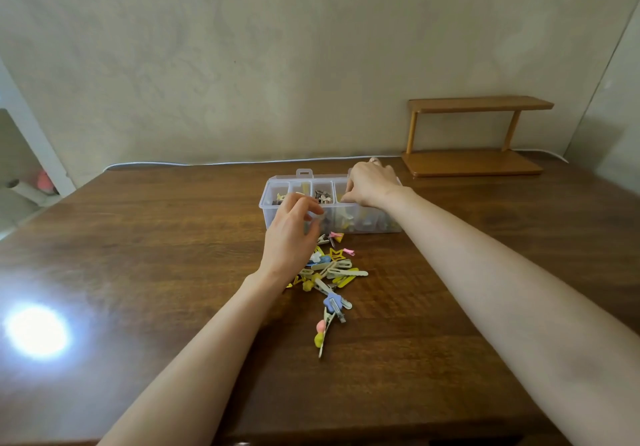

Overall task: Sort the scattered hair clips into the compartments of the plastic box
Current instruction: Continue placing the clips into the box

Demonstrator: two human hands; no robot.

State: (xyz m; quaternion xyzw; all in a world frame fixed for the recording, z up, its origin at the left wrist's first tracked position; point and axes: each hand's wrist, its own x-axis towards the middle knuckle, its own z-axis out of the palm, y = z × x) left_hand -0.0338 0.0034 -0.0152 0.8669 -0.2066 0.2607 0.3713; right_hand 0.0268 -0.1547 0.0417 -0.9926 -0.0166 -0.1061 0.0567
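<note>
Low in the frame, a bright glare point(36, 331) lay on the brown wooden table point(138, 237) at lower left. Near the centre, the scattered hair clips point(332, 272) sat in a loose pile of yellow, cream, blue and pink, just in front of the plastic box point(277, 182). The left hand point(292, 234) hovered over the pile's far edge and the box's near wall with its fingers curled; whether it pinched anything could not be told. The right hand point(372, 184) reached into a right-hand compartment, its grip hidden. Beyond, at upper right, stood a wooden shelf point(474, 163), and a white cable point(207, 163) ran along the wall.
</note>
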